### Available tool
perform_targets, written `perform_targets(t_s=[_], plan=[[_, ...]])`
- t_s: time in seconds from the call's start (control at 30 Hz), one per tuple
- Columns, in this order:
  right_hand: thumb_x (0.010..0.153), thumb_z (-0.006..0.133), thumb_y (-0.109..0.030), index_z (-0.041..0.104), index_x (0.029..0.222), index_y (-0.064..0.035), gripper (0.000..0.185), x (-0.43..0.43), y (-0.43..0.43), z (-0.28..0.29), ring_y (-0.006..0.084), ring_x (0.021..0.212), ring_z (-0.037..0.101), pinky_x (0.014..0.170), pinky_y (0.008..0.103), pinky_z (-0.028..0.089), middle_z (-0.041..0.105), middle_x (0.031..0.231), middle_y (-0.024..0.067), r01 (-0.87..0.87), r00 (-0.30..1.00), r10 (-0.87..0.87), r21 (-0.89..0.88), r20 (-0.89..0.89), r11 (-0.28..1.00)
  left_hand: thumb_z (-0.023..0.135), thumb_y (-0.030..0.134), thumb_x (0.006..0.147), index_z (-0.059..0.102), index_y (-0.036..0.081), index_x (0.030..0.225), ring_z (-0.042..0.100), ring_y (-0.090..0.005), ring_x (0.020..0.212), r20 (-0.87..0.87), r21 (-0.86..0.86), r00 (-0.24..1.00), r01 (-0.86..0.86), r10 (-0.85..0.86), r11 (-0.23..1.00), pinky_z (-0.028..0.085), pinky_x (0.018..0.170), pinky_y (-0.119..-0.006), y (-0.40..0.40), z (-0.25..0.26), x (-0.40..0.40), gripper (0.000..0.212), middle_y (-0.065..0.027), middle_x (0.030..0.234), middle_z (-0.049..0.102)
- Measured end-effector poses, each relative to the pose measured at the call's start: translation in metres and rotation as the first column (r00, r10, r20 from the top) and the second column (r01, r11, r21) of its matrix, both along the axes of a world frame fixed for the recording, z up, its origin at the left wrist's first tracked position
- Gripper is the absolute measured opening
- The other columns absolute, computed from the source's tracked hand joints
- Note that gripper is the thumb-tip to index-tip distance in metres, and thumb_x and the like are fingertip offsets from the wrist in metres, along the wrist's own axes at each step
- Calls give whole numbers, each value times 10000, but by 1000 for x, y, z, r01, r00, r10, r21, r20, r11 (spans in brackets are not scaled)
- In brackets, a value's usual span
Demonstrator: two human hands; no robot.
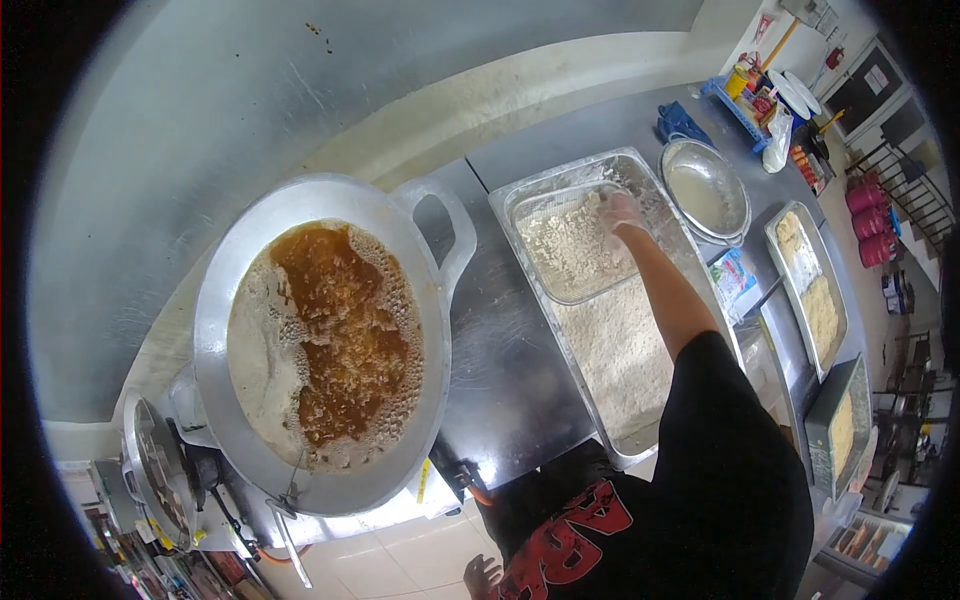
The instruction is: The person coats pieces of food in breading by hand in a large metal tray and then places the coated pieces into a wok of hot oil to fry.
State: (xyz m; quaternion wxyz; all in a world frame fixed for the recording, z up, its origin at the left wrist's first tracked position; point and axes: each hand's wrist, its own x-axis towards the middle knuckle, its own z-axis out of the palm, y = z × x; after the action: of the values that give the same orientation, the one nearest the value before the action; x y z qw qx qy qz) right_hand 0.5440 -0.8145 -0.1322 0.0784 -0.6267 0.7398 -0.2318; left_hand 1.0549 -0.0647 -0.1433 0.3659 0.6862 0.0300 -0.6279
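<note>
My right hand (621, 208), in a clear plastic glove, reaches into a wire mesh basket (574, 298) at its far right corner. Pale floury crumbs (570, 238) lie in the basket around my fingers, whose tips are hard to make out. The basket rests in a long metal tray (637, 450), over a bed of white flour (615, 360). Low by my body, my left hand (482, 576) hangs with its fingers slightly apart and nothing visible in it. To the left, a large two-handled metal wok (442, 360) holds bubbling brown oil (345, 330) with pale foam and small bits.
A metal skimmer's handle (289, 544) sticks out over the wok's near rim. Beyond the tray sits a metal bowl (705, 191) of pale liquid. Trays (810, 292) of pale food stand at right, near a green bin (840, 427). A blue crate (739, 112) is at the back.
</note>
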Motion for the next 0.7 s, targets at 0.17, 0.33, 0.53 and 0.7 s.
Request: perform_targets(t_s=[0.17,0.33,0.53,0.7], plan=[[803,577,-274,587,911,-59,241,67,19,47,277,798,615,693,363,466,628,853,149,31,960,-55,91,276,995,516,237,911,459,22,1206,659,-285,796,178,181,984,-22,-11,983,537,577,-340,-17,42,-1,370,-196,1031,619],[866,533,-274,563,955,-103,195,36,58,88,166,653,561,599,309,470,584,791,45,199,411,-284,219,866,955,505,261,919,461,52,1196,663,-286,754,176,153,984,6,-33,988,518,556,-338,-28,34,-8,350,-190,1013,632],[922,467,-313,558,924,-102,229,25,92,99,128,609,548,541,283,482,572,780,36,-63,449,-399,474,799,878,481,259,932,445,38,1208,653,-346,756,-22,48,994,-104,105,993,545,591,-413,-10,4,-18,355,-214,1051,609],[836,535,-277,637,866,-66,236,9,90,53,274,810,629,717,353,494,635,921,161,-300,887,374,277,-273,913,479,246,931,438,20,1211,647,-381,802,-5,13,1000,-19,19,1000,561,610,-448,0,-8,-15,363,-228,1061,599]])
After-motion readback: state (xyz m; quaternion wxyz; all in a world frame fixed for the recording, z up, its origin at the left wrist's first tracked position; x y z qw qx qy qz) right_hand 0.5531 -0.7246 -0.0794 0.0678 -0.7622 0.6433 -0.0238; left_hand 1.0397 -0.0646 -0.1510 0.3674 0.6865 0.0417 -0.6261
